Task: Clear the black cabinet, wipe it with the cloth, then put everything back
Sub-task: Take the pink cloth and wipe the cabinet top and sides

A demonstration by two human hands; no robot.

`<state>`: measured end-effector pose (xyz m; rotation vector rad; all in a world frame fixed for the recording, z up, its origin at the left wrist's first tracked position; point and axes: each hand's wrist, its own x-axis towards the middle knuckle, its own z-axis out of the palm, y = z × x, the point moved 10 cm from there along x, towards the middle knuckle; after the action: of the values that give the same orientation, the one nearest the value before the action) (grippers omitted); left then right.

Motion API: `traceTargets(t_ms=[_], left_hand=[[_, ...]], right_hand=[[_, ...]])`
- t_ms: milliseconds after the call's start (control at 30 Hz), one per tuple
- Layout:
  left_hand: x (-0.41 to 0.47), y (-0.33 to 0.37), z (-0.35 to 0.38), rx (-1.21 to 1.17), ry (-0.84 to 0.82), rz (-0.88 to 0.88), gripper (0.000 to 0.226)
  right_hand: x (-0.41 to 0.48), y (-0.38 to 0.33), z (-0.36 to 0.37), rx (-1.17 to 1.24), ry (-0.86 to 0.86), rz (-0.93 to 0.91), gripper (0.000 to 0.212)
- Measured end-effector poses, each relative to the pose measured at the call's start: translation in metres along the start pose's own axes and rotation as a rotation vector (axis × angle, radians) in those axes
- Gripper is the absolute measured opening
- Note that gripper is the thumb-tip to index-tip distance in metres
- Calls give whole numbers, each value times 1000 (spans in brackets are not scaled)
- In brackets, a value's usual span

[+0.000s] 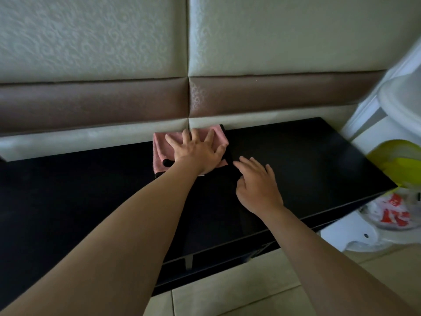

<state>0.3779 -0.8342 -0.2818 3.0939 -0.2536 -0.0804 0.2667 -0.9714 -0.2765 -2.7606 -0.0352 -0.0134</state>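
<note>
Beyond the left hand (196,153), cream embossed wall panels (91,37) rise, crossed by a padded brown band (91,103) running level from side to side. Well off to the right of the right hand (257,185) stands some white plastic furniture (376,119), too blurred to make out. Just below it is something yellow (396,156), then a clear bag with red print (391,213). Beige floor tiles (227,293) lie nearer than both hands.

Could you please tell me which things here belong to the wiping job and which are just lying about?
Job: black cabinet, pink cloth, left hand pressing the cloth, right hand low over the cabinet.
Lying about: yellow container, red-printed plastic bag, white plastic basin, all beyond the cabinet's right end.
</note>
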Motion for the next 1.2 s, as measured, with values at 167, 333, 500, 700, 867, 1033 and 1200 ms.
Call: traceTargets(t_ms=[167,333,500,700,867,1033,1200], left_hand=[[-4,1,0,16,-19,-18,76],[-17,8,2,24,-31,-31,75],[-66,27,7,18,-55,-13,74],[-134,55,14,34,-77,3,75],[-176,84,19,43,-110,19,74],[-189,93,20,38,-107,35,71],[-184,93,20,21,-118,28,72]], right_hand=[[0,2,-5,71,24,8,53],[0,6,-13,173,104,7,50],[-2,17,-25,388,166,85,46],[-6,30,-28,564,88,184,40],[-7,34,-36,568,27,184,39],[-11,54,-46,125,-13,76,49],[-5,108,-39,-270,-178,157,65]])
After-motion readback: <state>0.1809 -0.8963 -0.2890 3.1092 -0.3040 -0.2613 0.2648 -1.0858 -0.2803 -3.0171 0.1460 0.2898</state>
